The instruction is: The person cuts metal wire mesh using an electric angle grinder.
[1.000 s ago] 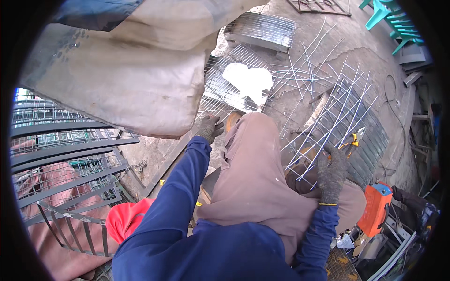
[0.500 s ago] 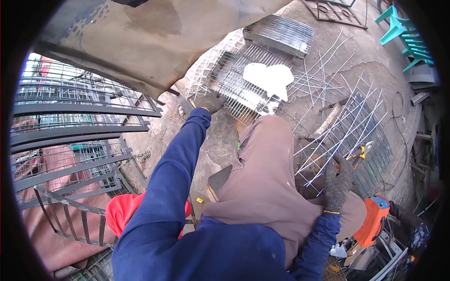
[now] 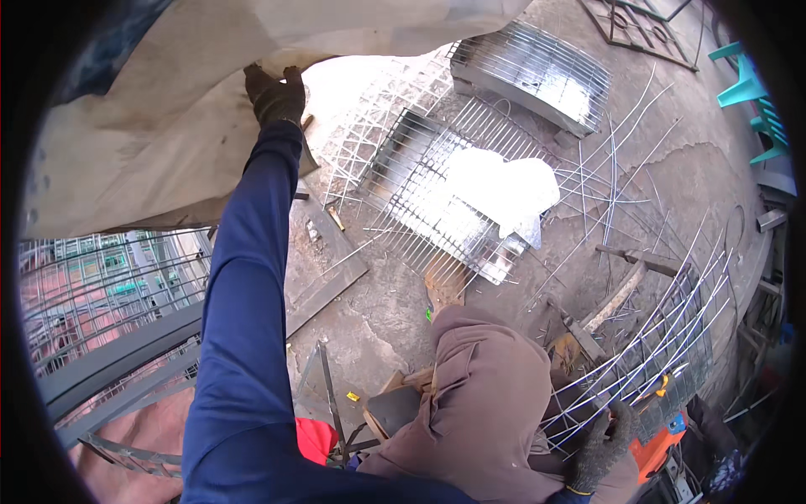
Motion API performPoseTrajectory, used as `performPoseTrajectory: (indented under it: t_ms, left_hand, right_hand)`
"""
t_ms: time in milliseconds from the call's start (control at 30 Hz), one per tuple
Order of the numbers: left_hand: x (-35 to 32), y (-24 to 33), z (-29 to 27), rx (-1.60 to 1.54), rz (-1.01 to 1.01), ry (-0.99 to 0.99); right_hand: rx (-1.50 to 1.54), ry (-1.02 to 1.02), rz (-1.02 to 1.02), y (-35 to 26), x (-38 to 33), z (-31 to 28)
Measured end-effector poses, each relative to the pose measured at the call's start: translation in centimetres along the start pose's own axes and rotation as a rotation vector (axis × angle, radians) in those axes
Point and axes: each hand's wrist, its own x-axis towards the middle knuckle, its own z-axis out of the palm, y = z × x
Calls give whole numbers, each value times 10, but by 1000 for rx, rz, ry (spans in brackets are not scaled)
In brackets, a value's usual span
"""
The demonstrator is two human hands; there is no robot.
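Observation:
My left hand (image 3: 277,99), in a dark knit glove, reaches up at the far left. Its fingers grip the edge of a large tan tarp (image 3: 185,126), which folds around them. At the lower right my right hand (image 3: 603,449), gloved in grey, is closed around yellow-handled pliers (image 3: 661,388); part of the handles is hidden by the fingers. Beside it thin metal rods (image 3: 646,353) lie crossed over my right leg and a dark ribbed panel. In front of my knee lies a wire grid panel (image 3: 420,181) with a white sheet (image 3: 504,189) on top.
A box-shaped wire grid piece (image 3: 533,76) stands at the back. Dark metal frames and mesh (image 3: 117,336) stack up at left. Loose rods (image 3: 613,181) and a wooden stick (image 3: 617,298) lie on the floor. Green plastic chairs (image 3: 747,88) and an orange tool (image 3: 659,454) are at right.
My left hand has risen from near the floor to the tarp's edge, and the tarp has shifted. My right hand appears lower, still with the pliers. The whole view has turned left.

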Motion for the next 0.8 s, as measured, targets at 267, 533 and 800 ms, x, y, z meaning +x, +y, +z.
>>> performPoseTrajectory:
  t_ms: [267, 533, 800]
  left_hand:
    - [-87, -41, 101, 310, -233, -1066]
    - [-214, -177, 221, 134, -356, -1005]
    - [-247, -214, 227, 125, -481, -880]
  right_hand:
    - [-808, -149, 37, -80, 33, -20]
    - [-870, -116, 29, -96, 46, -15]
    - [-774, -108, -40, -89, 44, -17]
